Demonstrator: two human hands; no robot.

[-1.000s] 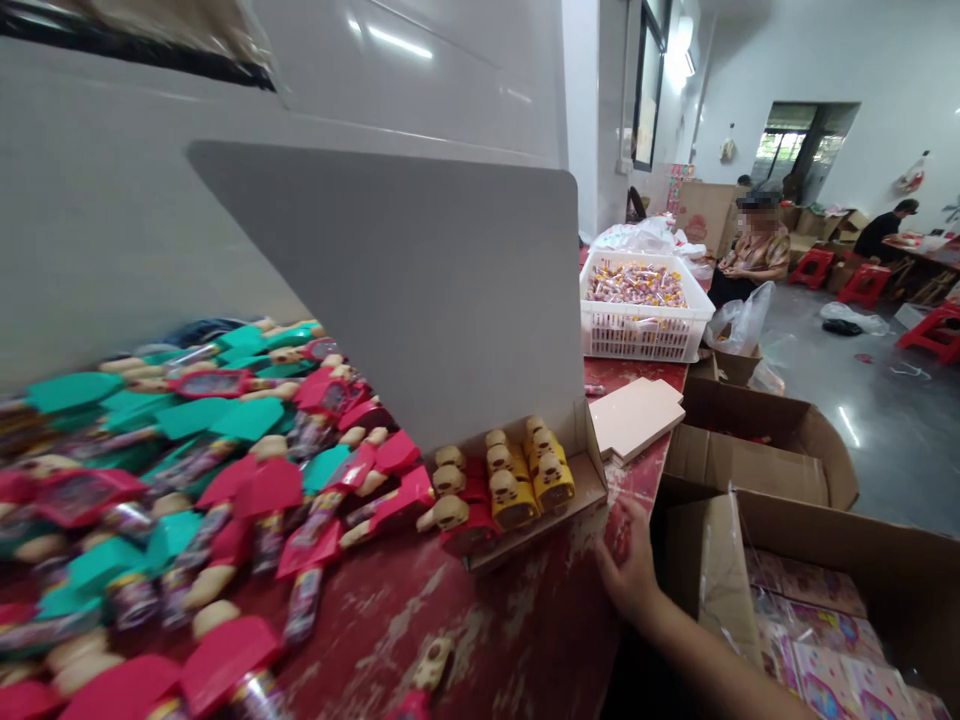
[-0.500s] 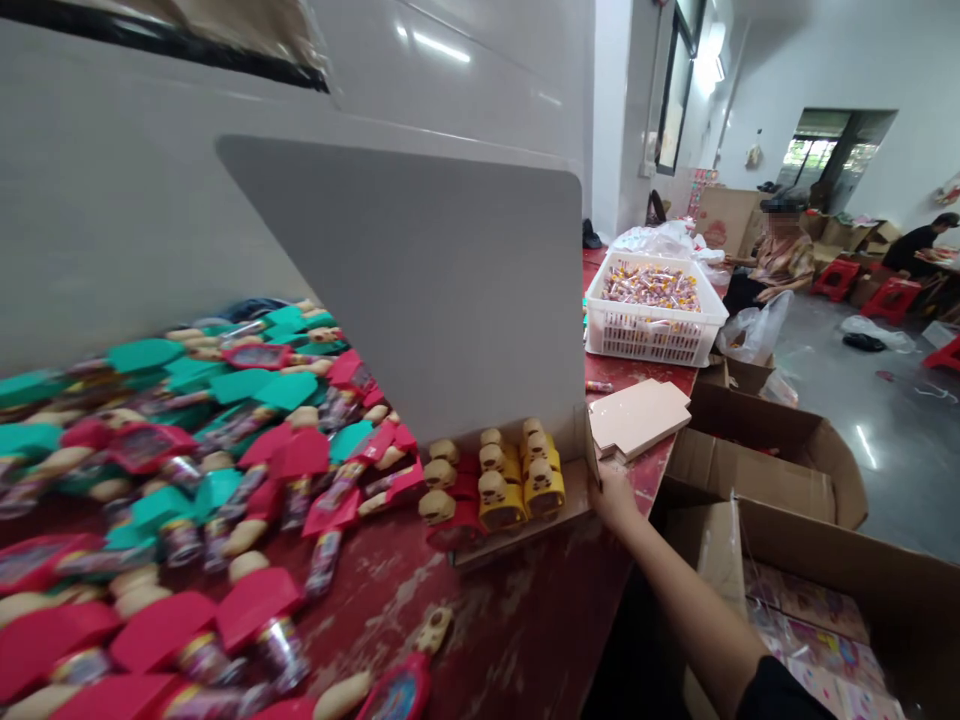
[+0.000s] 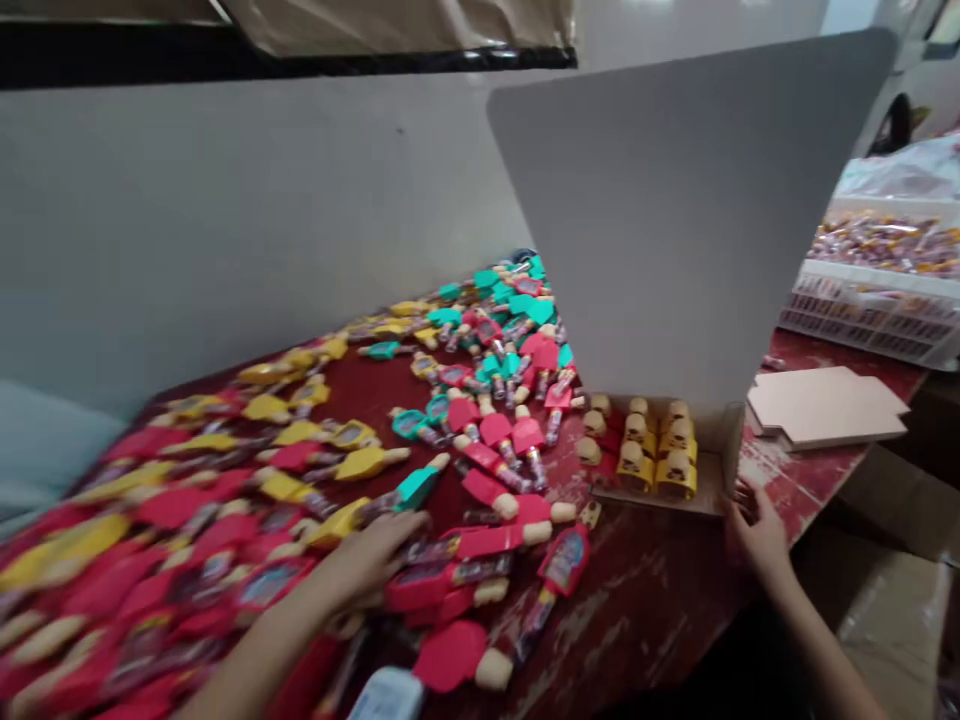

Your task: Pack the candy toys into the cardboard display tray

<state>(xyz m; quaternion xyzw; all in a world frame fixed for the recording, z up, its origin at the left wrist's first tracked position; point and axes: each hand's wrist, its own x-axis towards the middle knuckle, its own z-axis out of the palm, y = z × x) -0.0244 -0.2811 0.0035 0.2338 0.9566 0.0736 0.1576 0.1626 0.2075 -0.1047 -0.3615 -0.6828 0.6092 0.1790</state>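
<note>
A cardboard display box (image 3: pixel 705 490) with a tall grey back panel (image 3: pixel 675 220) stands at the right of the table. Inside are several red and yellow toys (image 3: pixel 636 462) with beige animal-shaped tops, in rows on the left and middle; the right end shows bare cardboard. My right hand (image 3: pixel 759 530) grips the box's right wall at its front corner. My left hand (image 3: pixel 379 555) is among loose toys, beside a green toy (image 3: pixel 416 487) and red ones (image 3: pixel 480 542). Motion smears its fingers, partly hidden, so its hold is unclear.
Loose red, yellow and green toys with clear tubes (image 3: pixel 202 510) cover the left of the red table (image 3: pixel 637 600). Flat cardboard pieces (image 3: pixel 829 405) lie right of the box, before a white basket (image 3: pixel 870 310) of small wrapped items. Cardboard cartons (image 3: pixel 892 560) stand beyond the table's right edge.
The view has swung left, so the box appears farther right. My left hand has come into view among the toys. My right hand remains at the box's right wall.
</note>
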